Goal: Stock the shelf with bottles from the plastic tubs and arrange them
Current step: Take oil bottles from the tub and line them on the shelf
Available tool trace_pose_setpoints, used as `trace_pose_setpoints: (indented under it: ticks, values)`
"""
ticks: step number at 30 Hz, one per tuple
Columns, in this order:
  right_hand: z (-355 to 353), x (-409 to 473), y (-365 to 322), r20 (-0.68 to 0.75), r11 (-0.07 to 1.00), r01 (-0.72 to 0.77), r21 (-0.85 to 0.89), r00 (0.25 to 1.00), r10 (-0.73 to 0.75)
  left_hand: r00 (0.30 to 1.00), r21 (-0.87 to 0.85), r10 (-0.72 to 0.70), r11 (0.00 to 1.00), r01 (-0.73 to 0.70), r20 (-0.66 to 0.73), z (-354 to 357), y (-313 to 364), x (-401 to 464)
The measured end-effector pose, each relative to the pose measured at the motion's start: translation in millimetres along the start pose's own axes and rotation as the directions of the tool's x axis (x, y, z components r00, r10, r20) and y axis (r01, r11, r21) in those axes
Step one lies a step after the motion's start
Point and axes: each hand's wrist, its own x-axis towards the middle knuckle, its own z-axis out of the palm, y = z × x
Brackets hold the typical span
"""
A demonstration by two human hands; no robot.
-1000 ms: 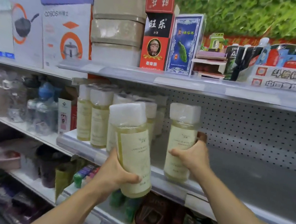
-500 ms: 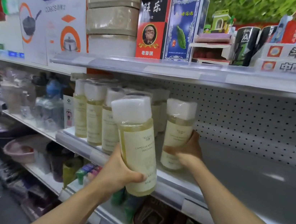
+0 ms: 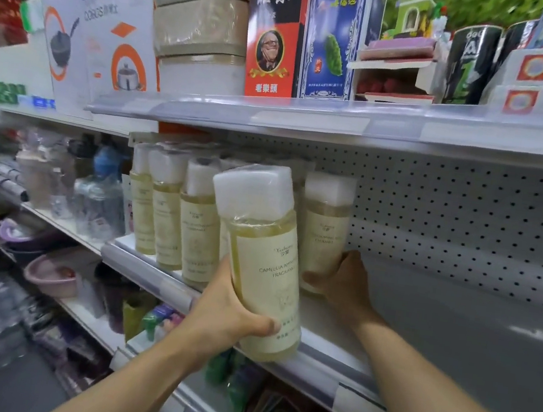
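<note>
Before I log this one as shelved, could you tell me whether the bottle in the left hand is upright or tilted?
Tilted: the bottle in the left hand leans cap-leftward, off the shelf.

Pale-yellow white-capped bottle [image 3: 263, 267] tilted before grey shelf [image 3: 453, 333], another bottle [image 3: 324, 226] upright beside standing row [image 3: 173, 210]

left hand [image 3: 224, 317]: gripping, thumb wrapped | right hand [image 3: 346, 285]: extended forward, fingers curled

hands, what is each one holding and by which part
Left hand grips a white-capped yellow bottle round its lower body. Right hand grips the base of another bottle on the shelf.
</note>
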Motion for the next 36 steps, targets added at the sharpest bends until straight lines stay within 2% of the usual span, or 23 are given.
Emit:
trace_pose_setpoints:
  ticks: [3,12,16,21,25,29,32,36]
  values:
    - [5.9,17.3,-2.0,-0.002,0.998,0.002,-0.061,1.0,-0.002,1.0,-0.006,0.001,1.0,-0.001,-0.003,1.7,1.5,2.7]
    - [18.9,46.0,-2.8,0.014,0.995,-0.005,-0.099,1.0,0.007,0.999,0.006,-0.043,0.999,0.043,-0.008,4.5,0.1,12.0]
    - [20.9,51.7,-7.8,0.048,0.993,0.003,-0.122,0.999,0.003,0.998,0.028,-0.045,0.999,0.046,-0.032,7.3,-2.5,14.5]
    - [11.5,51.5,-5.5,0.164,0.984,0.01,-0.179,0.986,0.02,0.998,0.033,-0.055,0.998,0.056,-0.025,12.8,-1.5,18.1]
    - [-14.3,45.2,-1.2,0.199,0.994,-0.06,-0.09,0.977,0.077,0.999,0.056,-0.034,0.998,0.034,-0.009,25.5,1.3,26.1]
    - [-44.9,36.4,-1.4,0.281,1.0,-0.017,-0.006,0.959,0.018,0.998,0.064,-0.063,0.996,0.063,-0.007,40.7,3.7,42.8]
    - [-61.8,23.7,-2.7,0.348,0.998,-0.018,0.057,0.937,-0.003,0.993,0.088,-0.108,0.991,0.103,0.055,45.3,2.2,55.2]
    - [-74.5,9.3,2.9,0.428,0.999,-0.018,0.047,0.904,-0.004,0.989,0.107,-0.133,0.986,0.126,0.061,48.7,-0.6,63.1]
